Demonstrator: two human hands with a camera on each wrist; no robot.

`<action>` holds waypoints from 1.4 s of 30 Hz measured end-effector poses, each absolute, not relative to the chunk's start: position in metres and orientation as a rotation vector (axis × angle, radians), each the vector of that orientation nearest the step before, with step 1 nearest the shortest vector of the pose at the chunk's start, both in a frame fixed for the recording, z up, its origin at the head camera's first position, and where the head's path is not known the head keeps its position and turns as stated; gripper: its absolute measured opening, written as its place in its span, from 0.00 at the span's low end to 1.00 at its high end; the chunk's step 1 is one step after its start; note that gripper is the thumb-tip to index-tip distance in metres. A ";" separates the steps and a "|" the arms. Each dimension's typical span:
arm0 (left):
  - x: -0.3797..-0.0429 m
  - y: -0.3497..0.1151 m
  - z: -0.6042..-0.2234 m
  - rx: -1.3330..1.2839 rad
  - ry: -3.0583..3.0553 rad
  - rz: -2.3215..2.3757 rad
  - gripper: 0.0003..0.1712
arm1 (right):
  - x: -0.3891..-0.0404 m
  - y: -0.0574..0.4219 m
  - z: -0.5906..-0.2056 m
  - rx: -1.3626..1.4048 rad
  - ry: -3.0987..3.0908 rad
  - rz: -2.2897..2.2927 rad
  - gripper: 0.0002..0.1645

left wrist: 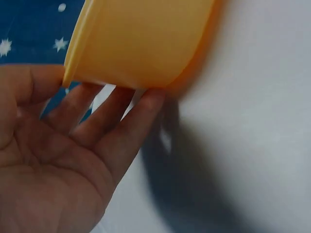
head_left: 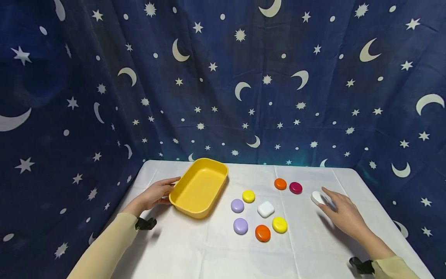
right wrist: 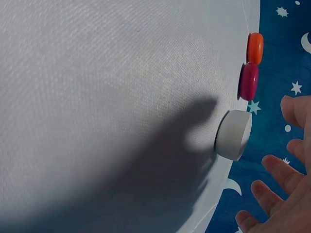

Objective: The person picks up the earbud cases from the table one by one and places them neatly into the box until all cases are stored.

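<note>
A yellow plastic tub with rounded corners stands at the left of the table. My left hand is beside its left end. In the left wrist view the fingertips come up against the tub's side, with one digit at the rim and the palm in sight. On the right, a thick white disc lies under my right hand, between its thumb and fingers in the head view. The right wrist view shows the spread fingers apart from the disc.
Between the hands lie glossy rounded pieces: orange, crimson, yellow, lilac and white, with more orange, yellow and lilac ones nearer. A white cloth covers the table. Behind hangs a blue star-patterned curtain.
</note>
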State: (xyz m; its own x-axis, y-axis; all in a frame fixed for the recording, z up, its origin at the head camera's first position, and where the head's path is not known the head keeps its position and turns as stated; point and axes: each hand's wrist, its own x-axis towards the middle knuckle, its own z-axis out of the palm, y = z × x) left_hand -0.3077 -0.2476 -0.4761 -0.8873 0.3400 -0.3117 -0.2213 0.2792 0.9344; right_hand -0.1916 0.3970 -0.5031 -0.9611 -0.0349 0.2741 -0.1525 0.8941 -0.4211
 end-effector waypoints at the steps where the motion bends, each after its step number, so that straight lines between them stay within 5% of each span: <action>1: -0.304 -0.247 -0.477 0.085 2.100 1.663 0.32 | -0.191 0.397 -0.503 0.142 -2.796 0.655 0.41; 21: -0.249 -0.244 -0.476 0.116 1.951 1.764 0.41 | -0.191 0.399 -0.505 0.169 -2.773 0.659 0.41; 27: -0.261 -0.245 -0.468 0.163 2.039 1.587 0.47 | -0.192 0.400 -0.507 0.164 -2.772 0.656 0.42; 42: -0.309 -0.234 -0.473 0.181 2.008 1.556 0.41 | -0.198 0.399 -0.509 0.117 -2.819 0.670 0.43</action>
